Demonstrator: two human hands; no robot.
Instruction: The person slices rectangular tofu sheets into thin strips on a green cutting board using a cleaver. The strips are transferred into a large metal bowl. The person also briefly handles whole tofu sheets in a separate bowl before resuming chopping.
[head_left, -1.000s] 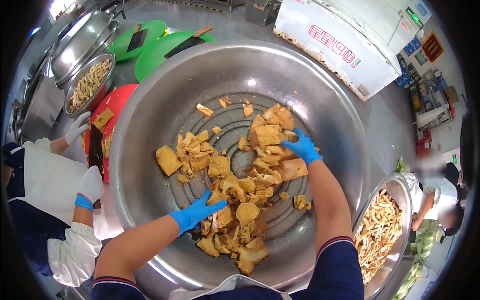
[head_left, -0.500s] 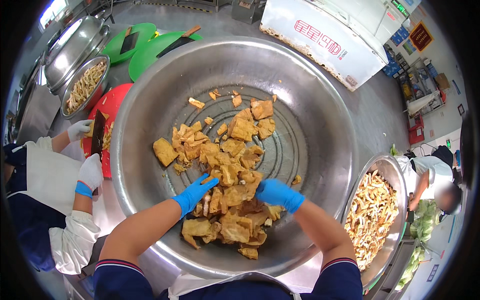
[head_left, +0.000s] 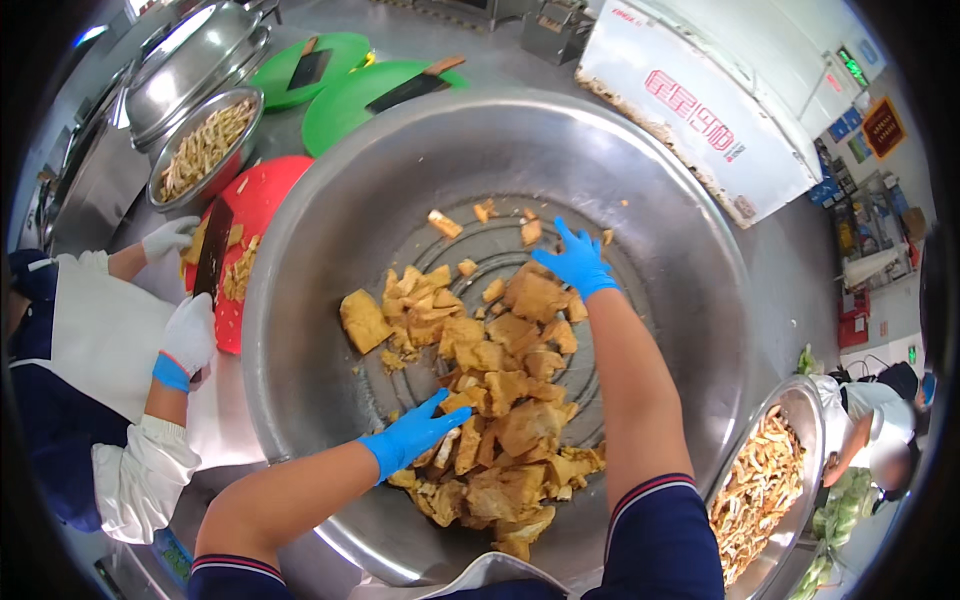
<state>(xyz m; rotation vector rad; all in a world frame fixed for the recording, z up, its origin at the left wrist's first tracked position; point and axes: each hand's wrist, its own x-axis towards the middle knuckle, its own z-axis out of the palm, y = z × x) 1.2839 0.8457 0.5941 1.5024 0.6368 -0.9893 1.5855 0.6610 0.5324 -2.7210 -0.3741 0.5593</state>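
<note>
Tan chunks (head_left: 500, 390), tofu-like in look, lie heaped in the middle and near part of a wide steel basin (head_left: 690, 300). At far left, a co-worker's white-gloved hand (head_left: 188, 335) is by a dark knife (head_left: 212, 250) over a red board (head_left: 285, 180), where more tan pieces lie. Just beyond, a metal bowl (head_left: 240, 155) holds pale strips.

Inside the basin, the person's left hand (head_left: 415, 437), in a blue glove, rests against the heap's left edge, fingers stretched out and slightly parted; no piece shows gripped. The heap looks partly broken up: many ragged, uneven pieces sit among larger blocks that could be broken down further, and a few small bits lie apart near the far side. To the right, the right hand (head_left: 580, 262), also blue-gloved, spreads its fingers wide just beyond the heap, holding nothing visible; whether it touches anything, one cannot tell.

At far right, another bowl (head_left: 808, 430) is full of finished-looking strips (head_left: 762, 490), beside a second co-worker.
</note>
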